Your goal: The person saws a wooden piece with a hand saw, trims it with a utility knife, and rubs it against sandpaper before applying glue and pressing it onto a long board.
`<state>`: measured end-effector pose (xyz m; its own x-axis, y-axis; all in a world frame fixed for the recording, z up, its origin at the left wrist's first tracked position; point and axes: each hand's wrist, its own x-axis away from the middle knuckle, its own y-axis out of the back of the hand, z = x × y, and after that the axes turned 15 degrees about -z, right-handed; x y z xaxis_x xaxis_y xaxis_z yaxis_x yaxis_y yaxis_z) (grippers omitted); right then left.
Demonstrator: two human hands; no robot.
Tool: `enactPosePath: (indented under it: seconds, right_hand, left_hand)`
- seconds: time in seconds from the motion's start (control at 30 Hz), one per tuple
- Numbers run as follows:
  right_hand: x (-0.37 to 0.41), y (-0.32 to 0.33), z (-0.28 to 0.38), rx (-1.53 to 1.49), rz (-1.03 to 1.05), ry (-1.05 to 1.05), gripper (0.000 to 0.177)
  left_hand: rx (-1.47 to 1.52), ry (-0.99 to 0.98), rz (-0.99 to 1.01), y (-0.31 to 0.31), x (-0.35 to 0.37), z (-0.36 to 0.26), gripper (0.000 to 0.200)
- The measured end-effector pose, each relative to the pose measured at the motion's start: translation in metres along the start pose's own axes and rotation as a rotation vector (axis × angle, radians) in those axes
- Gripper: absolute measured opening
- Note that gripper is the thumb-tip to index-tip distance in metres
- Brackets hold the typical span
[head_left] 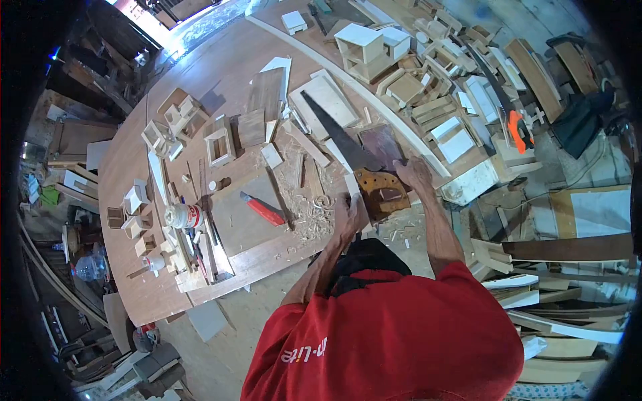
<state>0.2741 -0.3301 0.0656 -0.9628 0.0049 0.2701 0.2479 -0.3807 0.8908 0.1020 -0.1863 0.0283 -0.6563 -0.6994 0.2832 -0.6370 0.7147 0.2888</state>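
My left hand [346, 217] is closed round a small pale wood piece [354, 190] at the table's front edge. Just right of it lies a handsaw with a worn yellow-brown wooden handle [378, 194] and a dark blade [332, 130] pointing to the far left. My right hand [417, 175] is beside the top of that handle, fingers bent, close to a dark reddish-brown square sheet [381, 146]; what its fingers grip, I cannot tell. Left of my hands, a red-handled knife [264, 210] rests on a flat board [244, 230], with wood shavings [311, 220] between.
Small wooden frames [219, 146] stand on the left of the table [134, 281]. A white jar with a red label [184, 216] is near several thin tools. Miniature furniture pieces [361, 50] crowd the right, along a long strip [354, 83]. An orange-handled saw [519, 131] lies far right.
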Motion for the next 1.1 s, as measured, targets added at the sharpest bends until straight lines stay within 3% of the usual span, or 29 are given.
enactPosePath:
  seconds: [0.07,0.13,0.2,0.37,0.43,0.53,0.67,0.7,0.83,0.9,0.97,1.0,1.03,1.1]
  right_hand:
    - [0.001,0.0,-0.005,-0.068,-0.002,-0.02,0.063]
    - [0.001,-0.009,-0.014,-0.136,-0.005,-0.036,0.06]
    - [0.003,-0.029,-0.031,-0.108,-0.262,0.136,0.05]
    - [0.075,0.012,-0.012,-0.014,-0.292,0.251,0.04]
    - [0.076,-0.006,-0.028,-0.173,-0.194,0.266,0.036]
    - [0.083,-0.028,-0.035,-0.379,-0.33,0.335,0.03]
    - [0.093,-0.035,-0.009,-0.565,-0.322,0.278,0.028]
    - [0.094,-0.039,0.003,-0.567,-0.321,0.277,0.028]
    - [0.077,-0.057,0.035,-0.52,-0.23,0.283,0.028]
    - [0.071,-0.057,0.035,-0.423,-0.156,0.278,0.029]
    - [0.071,-0.042,0.024,-0.38,-0.605,0.437,0.03]
    - [0.066,-0.038,0.011,-0.265,-0.531,0.376,0.042]
    - [0.067,-0.028,0.009,-0.265,-0.53,0.377,0.042]
    - [0.072,-0.008,-0.001,0.017,-0.383,0.187,0.066]
  left_hand:
    - [-0.042,-0.026,-0.021,-0.004,0.004,-0.002,0.033]
    - [0.177,0.04,-0.054,-0.009,0.0,0.008,0.038]
    - [0.198,0.076,-0.019,-0.005,0.003,0.003,0.04]
    - [0.262,0.192,0.061,-0.004,-0.007,0.021,0.039]
    - [0.255,0.213,0.106,0.001,-0.007,0.014,0.038]
    - [0.227,0.047,-0.025,-0.005,-0.005,0.017,0.035]
    - [0.323,0.083,-0.093,0.019,-0.007,-0.005,0.036]
    - [0.256,0.046,-0.116,0.021,-0.022,0.01,0.043]
    - [0.098,-0.089,-0.146,0.037,-0.071,0.014,0.044]
    - [0.053,-0.03,-0.119,0.047,-0.082,-0.008,0.041]
    - [-0.093,-0.137,-0.225,0.05,-0.102,0.005,0.04]
    - [-0.093,-0.134,-0.225,0.054,-0.1,0.005,0.04]
    - [-0.077,-0.152,-0.249,0.058,-0.097,0.003,0.039]
    - [-0.065,-0.166,-0.266,0.065,-0.092,0.009,0.038]
